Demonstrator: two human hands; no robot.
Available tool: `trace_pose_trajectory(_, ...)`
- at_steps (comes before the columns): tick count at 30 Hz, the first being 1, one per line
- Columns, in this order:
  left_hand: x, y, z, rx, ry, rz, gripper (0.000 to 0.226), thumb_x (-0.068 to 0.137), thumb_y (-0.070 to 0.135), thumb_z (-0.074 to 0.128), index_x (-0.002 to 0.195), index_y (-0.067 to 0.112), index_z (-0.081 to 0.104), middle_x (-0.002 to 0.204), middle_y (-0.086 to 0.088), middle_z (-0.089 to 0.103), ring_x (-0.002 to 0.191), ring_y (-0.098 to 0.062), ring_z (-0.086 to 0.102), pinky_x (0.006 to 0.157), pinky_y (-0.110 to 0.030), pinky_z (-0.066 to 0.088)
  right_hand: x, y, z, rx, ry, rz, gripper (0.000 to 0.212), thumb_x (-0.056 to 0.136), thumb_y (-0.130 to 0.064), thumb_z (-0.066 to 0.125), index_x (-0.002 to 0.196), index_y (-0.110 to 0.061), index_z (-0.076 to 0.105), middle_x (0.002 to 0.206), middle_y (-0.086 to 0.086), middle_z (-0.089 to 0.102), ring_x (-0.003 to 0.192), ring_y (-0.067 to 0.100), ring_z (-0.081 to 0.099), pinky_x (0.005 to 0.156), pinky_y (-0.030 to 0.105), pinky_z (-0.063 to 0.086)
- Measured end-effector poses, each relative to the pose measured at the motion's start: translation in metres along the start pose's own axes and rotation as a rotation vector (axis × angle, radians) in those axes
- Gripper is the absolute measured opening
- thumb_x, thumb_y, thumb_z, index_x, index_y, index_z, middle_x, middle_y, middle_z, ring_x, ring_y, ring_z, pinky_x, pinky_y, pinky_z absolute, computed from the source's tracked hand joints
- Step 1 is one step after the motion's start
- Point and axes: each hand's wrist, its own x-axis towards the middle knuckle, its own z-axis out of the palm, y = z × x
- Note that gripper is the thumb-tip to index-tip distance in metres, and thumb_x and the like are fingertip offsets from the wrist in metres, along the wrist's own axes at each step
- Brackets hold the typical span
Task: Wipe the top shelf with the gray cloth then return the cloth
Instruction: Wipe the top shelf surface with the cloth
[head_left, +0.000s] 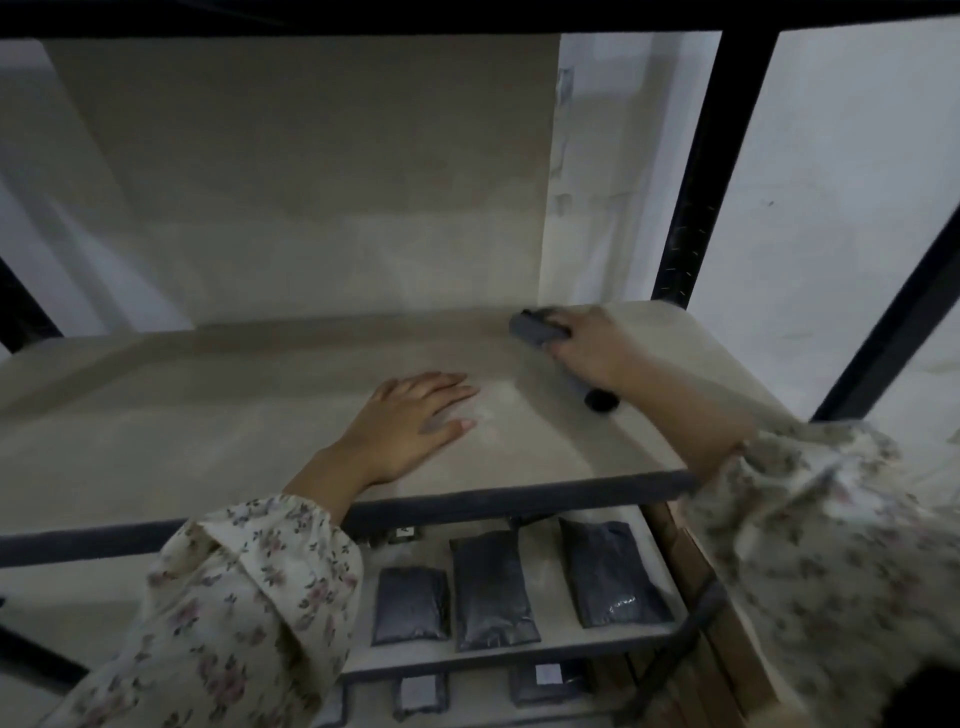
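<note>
Floral sleeves (244, 597) fill the near edge of the view, one on each arm, and both arms are stretched forward over the shelf (208, 415). Below the shelf's front lip, three dark packets (491, 590) are seen lying side by side on a lower board, with more small packs under that.

On the shelf, toward its front and near the middle, the left hand (410, 423) is laid flat, palm down, fingers spread and empty; it appears to be used as a brace. At the shelf's far right corner, close to the black post (701, 171), the right hand (587, 348) is closed around the cloth (535, 330), which is bunched into a gray wad and pressed against the surface. A dark end of something is also seen just beside the wrist, on the shelf side; it may be a trailing part of the cloth, but blur leaves that uncertain.

The wiping step is judged to be in hand, with the back right corner being covered. The right hand and cloth are smeared by motion, so a stroke seems under way. Much of the shelf to the left of the hand looks still to be passed over, though cleanliness cannot be read in this dim light.

For the next move, a sweep leftward along the shelf's rear edge is called for, with pressure kept even and the bracing hand lifted aside when the cloth reaches it. The return of the cloth is not yet due.
</note>
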Motion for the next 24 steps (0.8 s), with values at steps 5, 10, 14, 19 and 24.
trace_pose_trajectory(5,0.009,-0.014,0.001,-0.024,-0.004,-0.077,0.064,0.082,0.071,0.012,0.141,0.047,0.022,0.153,0.018,0.02,0.141,-0.006,0.013,0.113,-0.037,0.008,0.028,-0.007,0.02,-0.355,-0.012,0.078,0.043,0.099,-0.033,0.028,0.138,-0.018,0.038,0.144,0.018,0.029,0.122,0.038,0.042,0.097,0.042,0.04)
trace_pose_trajectory(10,0.017,-0.017,0.001,-0.04,-0.024,-0.093,0.056,0.088,0.063,0.02,0.141,0.046,0.023,0.153,0.018,0.019,0.141,-0.006,0.012,0.115,-0.037,0.006,0.038,-0.026,0.025,-0.138,-0.177,-0.291,0.04,0.095,-0.037,0.036,0.132,-0.026,0.047,0.135,0.007,0.047,0.114,0.027,0.046,0.087,0.027,0.033)
trace_pose_trajectory(14,0.016,-0.017,0.001,-0.043,-0.027,-0.103,0.057,0.087,0.068,0.016,0.141,0.049,0.02,0.153,0.021,0.016,0.142,-0.004,0.009,0.116,-0.036,0.004,0.082,-0.005,0.01,-0.144,0.039,-0.019,0.043,0.09,-0.05,0.038,0.128,-0.031,0.048,0.119,0.008,0.042,0.1,0.032,0.054,0.083,0.035,0.041)
trace_pose_trajectory(19,0.017,-0.016,0.0,-0.046,-0.04,-0.115,0.064,0.081,0.071,0.011,0.14,0.05,0.02,0.153,0.02,0.016,0.141,-0.004,0.009,0.116,-0.036,0.004,0.075,-0.021,0.043,-0.276,-0.091,-0.271,0.041,0.096,-0.042,0.036,0.132,-0.027,0.048,0.128,0.008,0.041,0.105,0.031,0.053,0.086,0.035,0.044)
trace_pose_trajectory(24,0.017,-0.017,0.001,-0.059,-0.02,-0.108,0.063,0.08,0.071,0.01,0.139,0.052,0.02,0.153,0.022,0.017,0.141,-0.003,0.01,0.116,-0.039,0.006,0.101,-0.021,0.014,-0.058,-0.184,-0.324,0.036,0.095,-0.039,0.045,0.129,-0.03,0.052,0.114,0.002,0.051,0.104,0.025,0.051,0.087,0.031,0.038)
